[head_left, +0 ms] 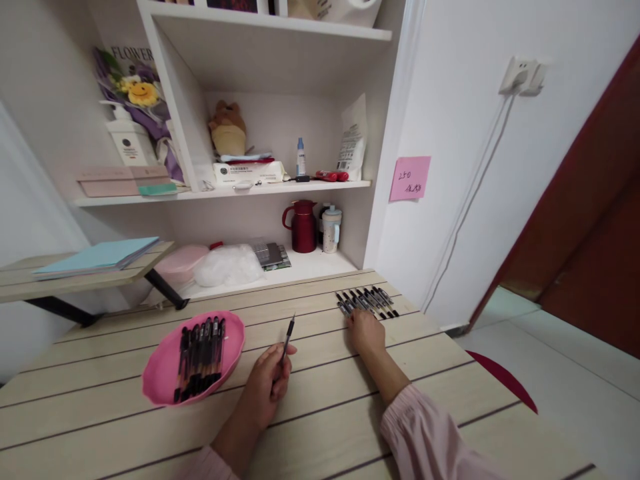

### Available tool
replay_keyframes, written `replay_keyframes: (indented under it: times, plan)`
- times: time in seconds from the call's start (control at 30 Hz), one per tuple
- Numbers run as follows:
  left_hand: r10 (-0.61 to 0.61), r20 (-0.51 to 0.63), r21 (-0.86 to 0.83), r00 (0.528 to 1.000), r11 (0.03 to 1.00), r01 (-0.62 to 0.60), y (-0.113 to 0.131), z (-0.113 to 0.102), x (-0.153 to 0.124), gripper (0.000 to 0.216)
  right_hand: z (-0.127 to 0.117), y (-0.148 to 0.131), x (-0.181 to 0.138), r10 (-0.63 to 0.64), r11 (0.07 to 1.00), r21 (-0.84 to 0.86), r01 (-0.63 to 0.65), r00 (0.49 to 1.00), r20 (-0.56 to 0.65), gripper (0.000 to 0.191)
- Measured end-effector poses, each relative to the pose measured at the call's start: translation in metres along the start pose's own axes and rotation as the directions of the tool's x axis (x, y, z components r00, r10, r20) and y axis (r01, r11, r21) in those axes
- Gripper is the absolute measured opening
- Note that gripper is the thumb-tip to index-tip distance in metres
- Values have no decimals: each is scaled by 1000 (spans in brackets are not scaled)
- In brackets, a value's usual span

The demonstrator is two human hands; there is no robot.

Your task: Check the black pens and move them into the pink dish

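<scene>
My left hand (269, 381) is closed round a black gel pen (289, 339), its thin tip pointing up and away from me. To its left, a pink scalloped dish (156, 373) holds several black-capped pens (203, 357) lying side by side. Over at the right, my right hand (367, 330) is closed at the near left edge of a group of short black-and-clear pen pieces (375, 300) laid in slanting rows on the table. Its fingertips point down and away, so whatever they pinch is hidden.
The slatted wooden table (320, 413) meets a white shelf unit (280, 190) at the back. On the lower shelf stand a red jug (303, 227) and a pale cup (331, 230). A raised stand (120, 267) with blue paper (97, 257) is at the left. A red stool edge (505, 380) shows at the right.
</scene>
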State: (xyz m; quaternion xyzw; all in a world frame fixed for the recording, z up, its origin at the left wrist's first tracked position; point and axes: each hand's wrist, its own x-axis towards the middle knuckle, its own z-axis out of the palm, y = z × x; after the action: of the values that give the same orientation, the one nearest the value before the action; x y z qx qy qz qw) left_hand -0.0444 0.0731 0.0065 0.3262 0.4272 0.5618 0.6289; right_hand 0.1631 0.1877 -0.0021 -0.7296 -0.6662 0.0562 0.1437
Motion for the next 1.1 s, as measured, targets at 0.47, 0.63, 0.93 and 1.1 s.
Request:
replay_keyframes:
  times: [0.47, 0.63, 0.93, 1.1]
  plan:
    - [12, 54, 310, 998, 950, -28, -6, 5, 0, 34, 7, -28, -21, -200, 423, 900, 103, 980, -18, 20]
    - [18, 45, 324, 999, 946, -32, -9, 3, 2, 34, 1, -42, -34, -240, -10, 989, -150, 960, 143, 33]
    - [8, 57, 349, 998, 937, -27, -7, 4, 1, 32, -4, -48, -43, -246, -168, 948, -271, 943, 226, 33]
    - [2, 45, 346, 999, 938, -17, -8, 4, 2, 32, -3, -53, -49, -271, -155, 942, -297, 930, 248, 33]
